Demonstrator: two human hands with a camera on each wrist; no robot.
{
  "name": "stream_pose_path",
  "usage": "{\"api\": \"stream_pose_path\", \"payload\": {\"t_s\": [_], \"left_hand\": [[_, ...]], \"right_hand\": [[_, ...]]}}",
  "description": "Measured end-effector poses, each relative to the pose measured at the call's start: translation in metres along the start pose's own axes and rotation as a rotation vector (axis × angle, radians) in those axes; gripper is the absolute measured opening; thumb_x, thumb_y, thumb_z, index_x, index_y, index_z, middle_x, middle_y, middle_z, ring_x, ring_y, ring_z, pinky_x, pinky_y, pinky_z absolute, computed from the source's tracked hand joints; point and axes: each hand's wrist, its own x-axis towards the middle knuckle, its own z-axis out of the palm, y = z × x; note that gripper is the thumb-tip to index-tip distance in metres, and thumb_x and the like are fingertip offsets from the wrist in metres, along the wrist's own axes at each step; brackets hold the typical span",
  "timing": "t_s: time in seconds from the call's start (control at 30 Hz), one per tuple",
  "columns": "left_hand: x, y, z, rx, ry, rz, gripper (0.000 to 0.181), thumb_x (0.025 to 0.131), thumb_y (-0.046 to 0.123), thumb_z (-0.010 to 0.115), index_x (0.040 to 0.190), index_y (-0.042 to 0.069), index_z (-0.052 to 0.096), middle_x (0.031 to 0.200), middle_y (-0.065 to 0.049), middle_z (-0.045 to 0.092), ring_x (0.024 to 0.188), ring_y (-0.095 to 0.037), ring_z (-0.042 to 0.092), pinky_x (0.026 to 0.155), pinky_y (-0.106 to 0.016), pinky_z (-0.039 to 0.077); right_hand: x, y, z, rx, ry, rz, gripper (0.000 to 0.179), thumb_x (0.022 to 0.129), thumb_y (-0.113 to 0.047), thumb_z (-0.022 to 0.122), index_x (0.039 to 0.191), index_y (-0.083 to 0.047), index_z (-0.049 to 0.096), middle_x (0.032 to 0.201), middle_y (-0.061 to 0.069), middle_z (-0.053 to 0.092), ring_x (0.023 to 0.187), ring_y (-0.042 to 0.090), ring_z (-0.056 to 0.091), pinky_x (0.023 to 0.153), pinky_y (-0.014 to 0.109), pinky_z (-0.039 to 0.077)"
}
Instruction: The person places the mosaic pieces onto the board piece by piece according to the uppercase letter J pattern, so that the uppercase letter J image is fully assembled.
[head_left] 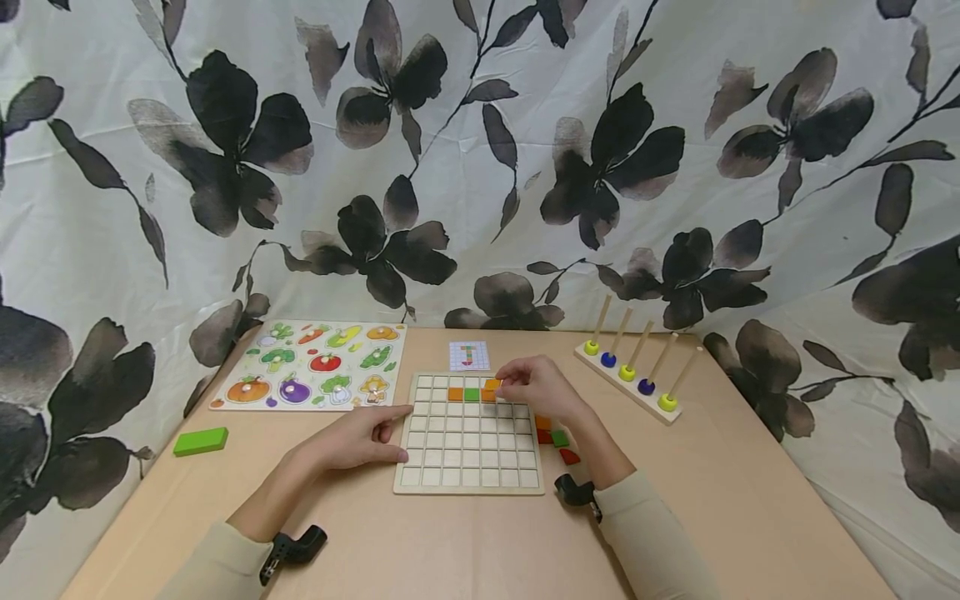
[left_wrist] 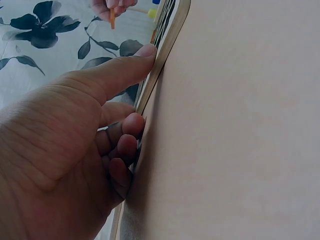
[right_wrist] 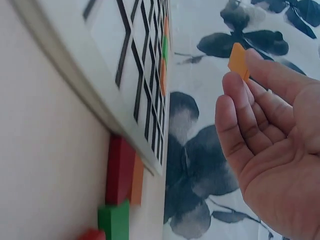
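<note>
A wooden grid board [head_left: 468, 490] lies on the table, with an orange tile [head_left: 455, 395], a green tile [head_left: 472, 394] and another orange tile [head_left: 488, 397] side by side in an upper row. My left hand [head_left: 348, 442] touches the board's left edge with thumb and index finger spread; its other fingers are bent, as the left wrist view shows. Above the upper right of the board, my right hand [head_left: 543, 390] pinches an orange tile [right_wrist: 238, 61] between thumb and fingertips. This tile is off the board.
Beside the board's right edge lie loose red, orange and green pieces [head_left: 559, 438]. A small pattern card [head_left: 454, 357] sits behind the board. A vegetable puzzle [head_left: 255, 368] and a green block [head_left: 200, 441] are at left; a peg rack [head_left: 630, 385] with yellow and blue beads stands at right.
</note>
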Motion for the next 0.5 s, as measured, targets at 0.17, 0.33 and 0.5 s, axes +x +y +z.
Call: {"api": "stream_pose_path", "payload": {"t_s": [0.17, 0.33, 0.5], "left_hand": [[0.000, 0.001, -0.001, -0.003, 0.000, 0.002, 0.083, 0.088, 0.044, 0.082, 0.156, 0.010, 0.049, 0.079, 0.006, 0.050, 0.069, -0.006, 0.043, 0.064, -0.023, 0.036], [0.000, 0.001, -0.001, -0.006, -0.001, -0.002, 0.083, 0.088, 0.044, 0.082, 0.156, 0.011, 0.049, 0.080, 0.006, 0.050, 0.069, -0.006, 0.043, 0.064, -0.023, 0.036], [0.000, 0.001, -0.001, -0.008, -0.007, 0.000, 0.083, 0.088, 0.044, 0.082, 0.156, 0.010, 0.048, 0.079, 0.006, 0.050, 0.068, -0.006, 0.042, 0.063, -0.023, 0.036]], "right_hand": [[0.001, -0.006, 0.011, -0.001, 0.016, -0.003, 0.018, 0.091, -0.012, 0.081, 0.108, -0.006, 0.078, 0.091, 0.004, 0.070, 0.082, 0.019, 0.060, 0.072, 0.024, 0.051], [0.001, -0.012, 0.017, -0.014, 0.024, 0.005, 0.021, 0.090, -0.014, 0.082, 0.108, -0.005, 0.077, 0.091, 0.004, 0.070, 0.082, 0.019, 0.060, 0.071, 0.024, 0.051], [0.001, -0.013, 0.021, -0.011, 0.022, 0.004, 0.022, 0.089, -0.013, 0.082, 0.108, -0.002, 0.076, 0.090, 0.005, 0.069, 0.081, 0.019, 0.060, 0.069, 0.023, 0.050]]}}
